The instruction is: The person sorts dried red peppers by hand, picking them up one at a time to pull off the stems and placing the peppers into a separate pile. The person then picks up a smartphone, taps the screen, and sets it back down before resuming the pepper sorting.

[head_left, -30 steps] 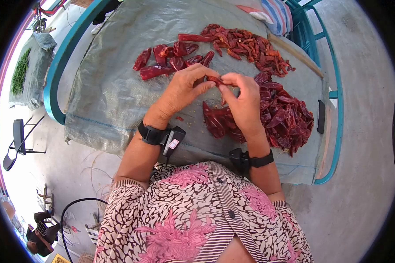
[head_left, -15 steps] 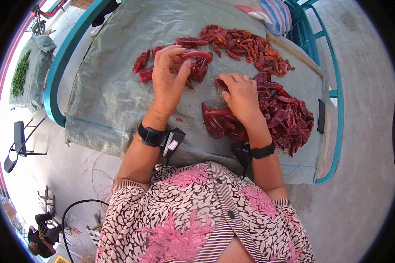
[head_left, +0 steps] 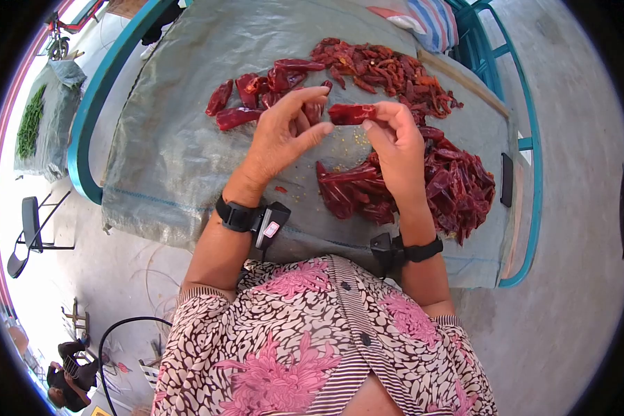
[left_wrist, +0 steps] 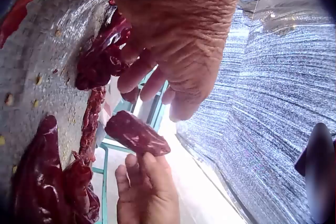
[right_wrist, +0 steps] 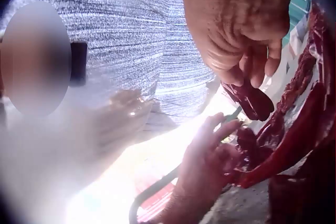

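My right hand point(head_left: 399, 149) pinches a dark red pepper point(head_left: 351, 114) between thumb and fingers, its far end pointing left. My left hand point(head_left: 281, 139) is just left of that pepper, thumb and index finger parted and the other fingers loosely bent. The left wrist view shows a gap between my left hand point(left_wrist: 178, 40) and the pepper point(left_wrist: 137, 133); a small dark red patch by its fingertips is unclear. Whole-looking peppers point(head_left: 239, 118) lie behind my left hand. Beside my right hand is a heap of flattened dark red peppers point(head_left: 457, 187).
A pile of small, shrivelled red pieces point(head_left: 395, 73) lies at the back. Pale seeds are scattered on the grey-green sheet point(head_left: 180, 139). A black flat object point(head_left: 507, 180) lies by the right edge, inside the teal frame point(head_left: 534, 208). A striped bag point(head_left: 433, 24) stands behind.
Half a second ago my left hand was over the whole-looking peppers with one in its fingers; it is now nearer my right hand. My right hand has risen from the sheet and now pinches a pepper.
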